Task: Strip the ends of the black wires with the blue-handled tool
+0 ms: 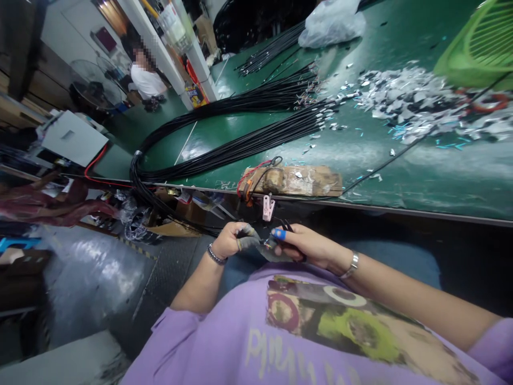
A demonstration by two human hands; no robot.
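Note:
Just below the table edge, in front of my body, my left hand point(228, 241) is closed around the end of a black cable, with grey coverings on some fingers. Thin coloured wires point(267, 244) stick out of the cable end between the two hands. My right hand point(306, 245) has blue tape on the thumb and is closed on a dark tool point(287, 226). Fingers hide most of that tool, so its kind cannot be made out. The thumb and fingertips of this hand are close to the wires.
A long looped bundle of black cables point(240, 147) lies on the green table point(224, 115). Scraps of silver foil point(417, 99) are heaped near a green basket point(476, 48). At the edge are a wooden block point(308, 181) and a pink clip point(268, 207). Another person point(146, 80) is far back.

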